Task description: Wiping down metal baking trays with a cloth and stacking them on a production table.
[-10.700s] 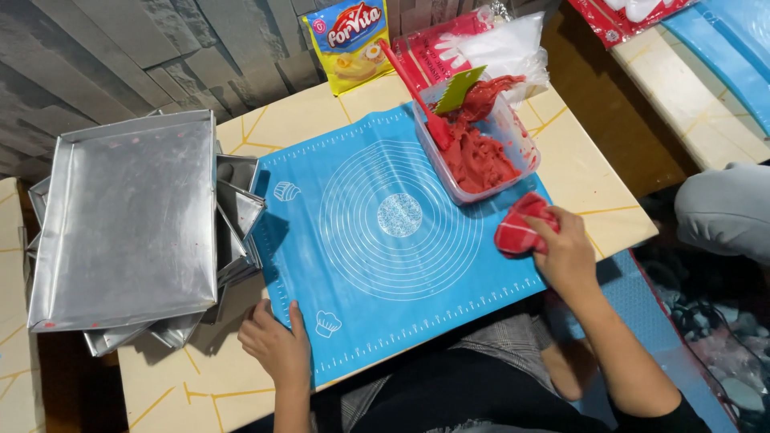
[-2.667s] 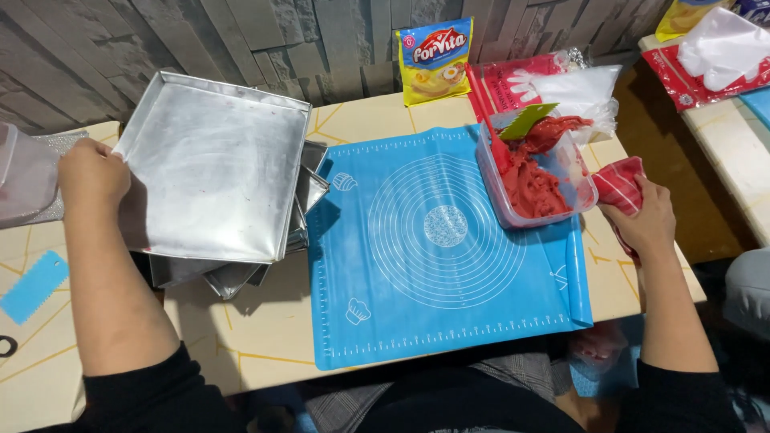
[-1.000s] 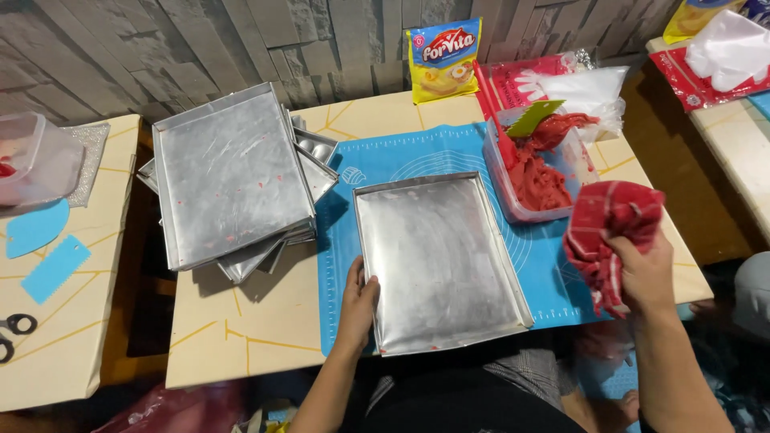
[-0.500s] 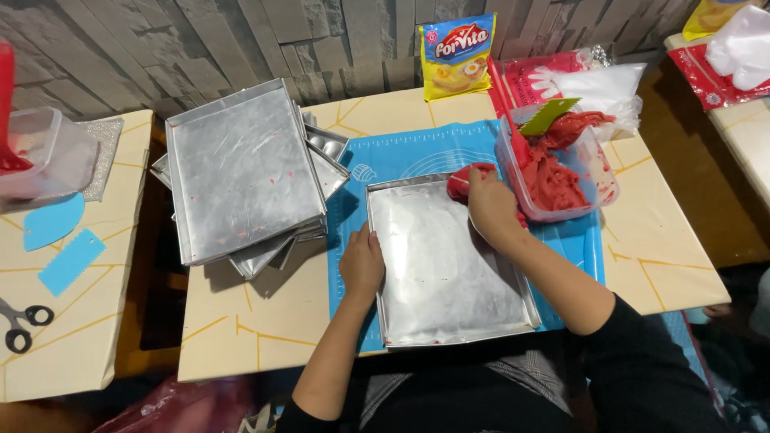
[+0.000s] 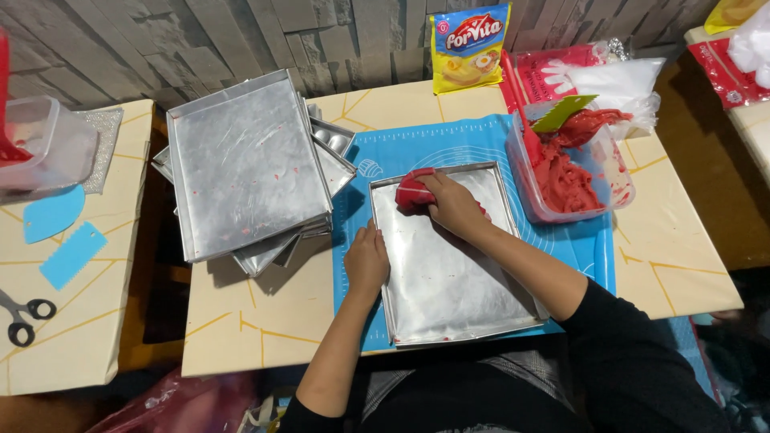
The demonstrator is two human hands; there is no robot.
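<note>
A shallow metal baking tray [image 5: 457,281] lies on the blue silicone mat [image 5: 385,160] in front of me. My right hand [image 5: 457,207] presses a red cloth [image 5: 413,191] against the tray's far left corner. On the tray's left rim rests my left hand [image 5: 366,261], fingers curled over the edge. Right of the tray stands a clear plastic tub of red dough [image 5: 565,172] with a green scraper [image 5: 563,114] and a red spatula [image 5: 520,100] in it.
A stack of upturned metal trays [image 5: 245,164] sits to the left. A yellow packet [image 5: 469,46] and a bag of gloves [image 5: 613,76] are at the back. On the side table to the left lie blue scrapers [image 5: 60,232], scissors [image 5: 22,314] and a clear tub [image 5: 44,140].
Over the earlier frames one tray came off the stack onto the mat. My right hand brought the red cloth from the right into the tray and has slid it toward the far left corner.
</note>
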